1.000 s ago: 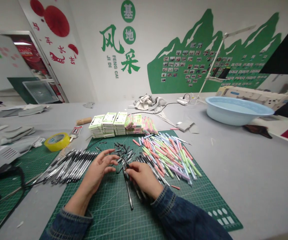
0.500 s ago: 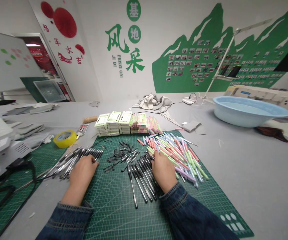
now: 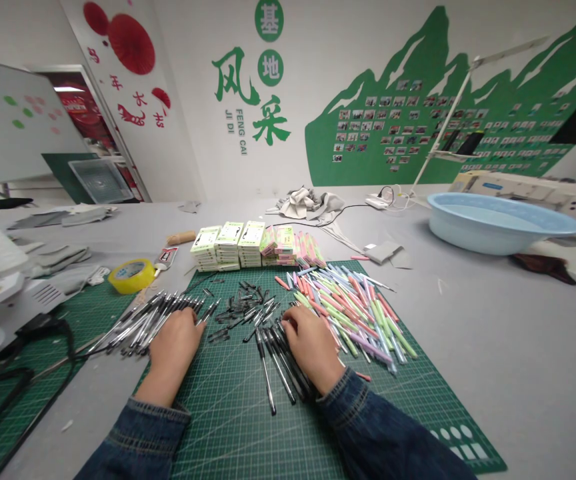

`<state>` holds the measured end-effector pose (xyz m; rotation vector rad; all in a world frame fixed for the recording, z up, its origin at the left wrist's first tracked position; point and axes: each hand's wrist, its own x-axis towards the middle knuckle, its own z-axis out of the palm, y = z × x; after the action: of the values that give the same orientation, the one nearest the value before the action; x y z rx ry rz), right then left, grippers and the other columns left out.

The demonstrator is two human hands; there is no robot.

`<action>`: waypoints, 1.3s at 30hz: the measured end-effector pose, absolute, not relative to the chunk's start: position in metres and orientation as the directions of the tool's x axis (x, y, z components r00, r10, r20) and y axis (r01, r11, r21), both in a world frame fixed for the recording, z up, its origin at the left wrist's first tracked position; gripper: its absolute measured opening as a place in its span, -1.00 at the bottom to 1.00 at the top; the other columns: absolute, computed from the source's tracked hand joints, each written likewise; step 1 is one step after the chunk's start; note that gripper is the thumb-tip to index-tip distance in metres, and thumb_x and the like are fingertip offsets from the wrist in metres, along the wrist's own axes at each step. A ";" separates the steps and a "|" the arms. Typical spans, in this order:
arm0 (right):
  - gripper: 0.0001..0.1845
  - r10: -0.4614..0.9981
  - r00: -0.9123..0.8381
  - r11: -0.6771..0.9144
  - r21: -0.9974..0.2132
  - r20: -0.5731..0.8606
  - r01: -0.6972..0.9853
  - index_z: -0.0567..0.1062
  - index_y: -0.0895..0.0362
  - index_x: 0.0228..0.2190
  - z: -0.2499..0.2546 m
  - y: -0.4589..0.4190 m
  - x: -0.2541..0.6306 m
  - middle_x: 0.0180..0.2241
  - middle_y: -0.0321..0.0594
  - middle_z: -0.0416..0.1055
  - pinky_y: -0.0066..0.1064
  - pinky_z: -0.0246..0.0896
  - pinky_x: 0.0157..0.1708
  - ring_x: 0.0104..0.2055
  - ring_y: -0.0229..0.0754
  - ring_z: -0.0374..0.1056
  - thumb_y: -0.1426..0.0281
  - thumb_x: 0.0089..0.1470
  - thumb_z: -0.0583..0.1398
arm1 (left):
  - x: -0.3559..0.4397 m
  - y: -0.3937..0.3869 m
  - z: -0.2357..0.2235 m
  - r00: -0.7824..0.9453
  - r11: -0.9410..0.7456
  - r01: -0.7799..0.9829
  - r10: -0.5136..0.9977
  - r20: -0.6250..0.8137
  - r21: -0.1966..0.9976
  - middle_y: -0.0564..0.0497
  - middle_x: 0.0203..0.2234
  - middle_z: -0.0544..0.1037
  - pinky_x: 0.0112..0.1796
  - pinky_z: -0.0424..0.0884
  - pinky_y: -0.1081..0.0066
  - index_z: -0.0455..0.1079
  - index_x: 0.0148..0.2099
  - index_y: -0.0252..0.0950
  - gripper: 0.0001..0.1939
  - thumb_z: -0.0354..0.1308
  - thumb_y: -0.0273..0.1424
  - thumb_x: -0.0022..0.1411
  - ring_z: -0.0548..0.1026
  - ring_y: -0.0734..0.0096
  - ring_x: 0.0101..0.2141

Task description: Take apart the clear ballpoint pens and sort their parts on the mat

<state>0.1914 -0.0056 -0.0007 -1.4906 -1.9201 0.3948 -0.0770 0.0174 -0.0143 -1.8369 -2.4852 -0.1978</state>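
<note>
My left hand (image 3: 175,343) lies at the right end of a pile of black pens (image 3: 138,323), its fingers curled round one black pen (image 3: 210,311) that sticks out toward the middle. My right hand (image 3: 312,341) rests palm down on a second bunch of black pens (image 3: 275,357) in the middle of the green cutting mat (image 3: 228,427). Its fingers are bent and their tips are hidden. Small black clips (image 3: 241,308) lie scattered between the two hands. A heap of pastel pens (image 3: 355,310) spreads just right of my right hand.
Stacked small boxes (image 3: 241,245) stand at the mat's far edge. A yellow tape roll (image 3: 131,275) and a white machine with black cables (image 3: 13,313) are at the left. A light blue basin (image 3: 498,223) and a desk lamp (image 3: 448,113) stand at the far right on the grey table (image 3: 508,347).
My right hand has drawn back left from the pastel heap onto the middle black pens. My left hand has shifted a little right, with one pen from the left pile in its fingers.
</note>
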 end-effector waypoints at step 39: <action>-0.77 0.979 -0.188 -0.150 -0.918 -0.084 -0.368 0.42 0.20 -0.46 -0.010 -0.006 0.173 -0.55 -0.31 0.35 -0.52 -0.02 -0.56 -0.53 -0.35 0.20 0.29 -0.11 0.28 | -0.035 0.007 0.000 0.104 -0.174 0.721 0.984 0.144 0.671 0.01 -0.39 0.56 -0.30 0.30 0.41 0.51 -0.31 -0.21 -0.76 0.09 -0.22 0.11 0.46 0.31 -0.38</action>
<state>0.1727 -0.0064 -0.0098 -0.9105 -0.9691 1.5800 -0.0355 0.0071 -0.0001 -2.6122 -2.2216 -1.0796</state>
